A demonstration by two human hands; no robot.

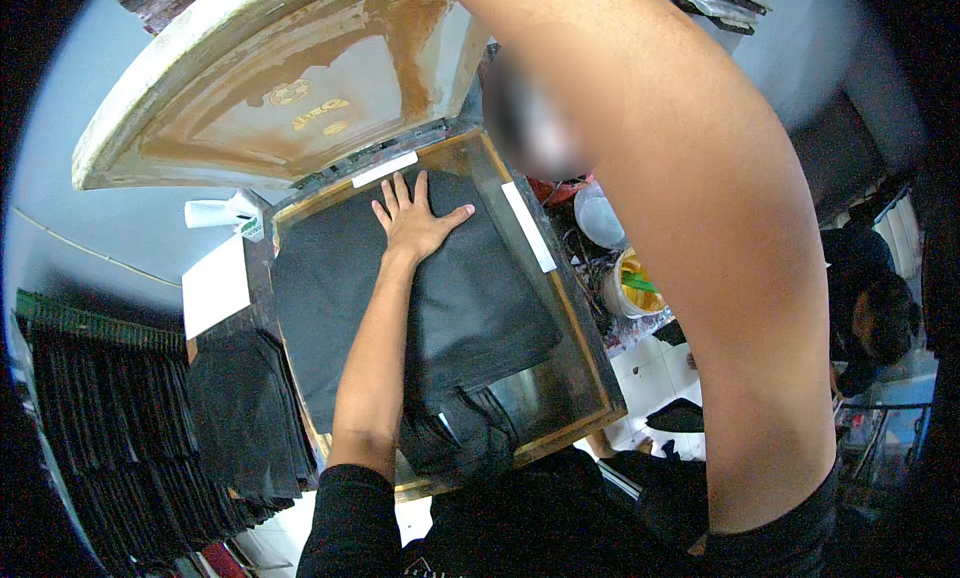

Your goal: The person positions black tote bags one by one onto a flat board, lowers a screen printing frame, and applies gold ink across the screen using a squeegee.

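My left hand (415,225) lies flat with fingers spread on a black fabric piece (480,278), which looks like a bag with straps (485,413) at its near end. The fabric rests on a wood-edged board (590,415). White strips (527,226) sit along the board's far and right edges. Behind it a screen-printing frame (105,143) stands tilted up, its mesh (230,113) stained brown around a small pale design. My right arm (740,278) is raised across the right side and reaches the top edge; its hand is out of the picture.
Left of the board are a stack of black fabric pieces (245,408), a rack hung with black pieces (105,438) and a white sheet (215,288). At right stands a tub of yellow ink (632,286) with a green tool. Another person (880,313) is at the far right.
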